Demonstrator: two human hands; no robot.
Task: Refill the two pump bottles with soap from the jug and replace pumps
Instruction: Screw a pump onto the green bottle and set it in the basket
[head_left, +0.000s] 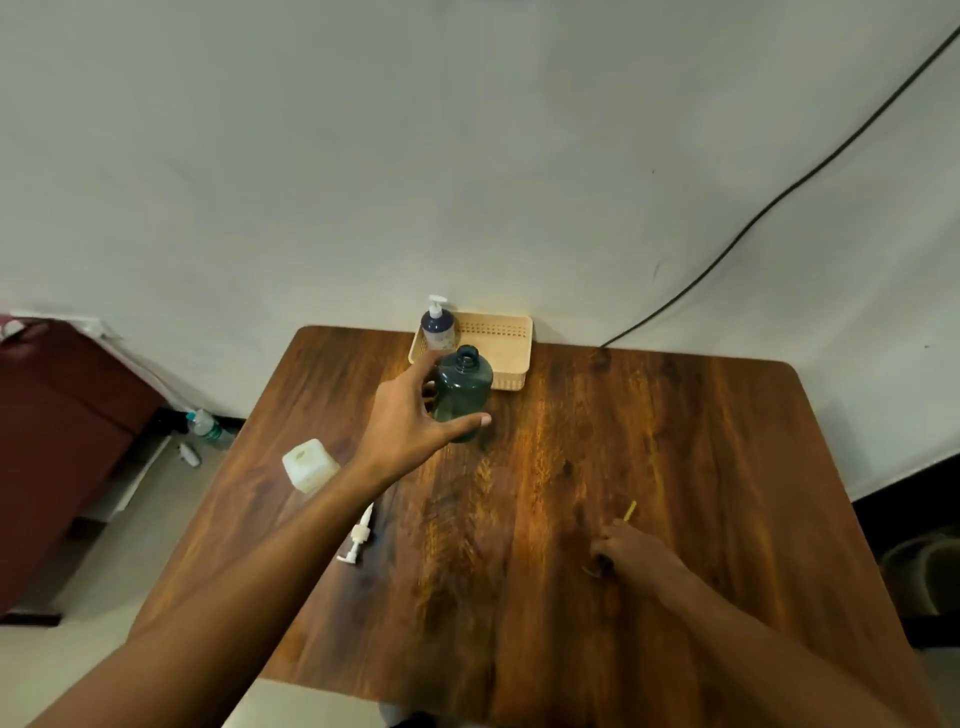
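Observation:
A dark green translucent bottle (462, 392) stands upright on the wooden table (675, 441), its neck uncapped, just in front of a beige basket (511, 358). My left hand (410, 415) wraps around the bottle's left side, thumb across its lower front. My right hand (631, 556) rests low on the table's right part, shut on a black pump (597, 569) whose yellowish tube (630, 512) sticks out above the fingers. A blue bottle (438, 327) with a white pump stands in the basket's left end. The white jug (310, 465) sits near the left table edge. A loose white pump (358, 540) lies beside my left forearm.
The table butts against a pale wall. A black cable (779, 197) runs down the wall to the table's back edge. A maroon piece of furniture (62, 415) stands at the left, and a plastic water bottle (208, 426) lies on the floor beside it.

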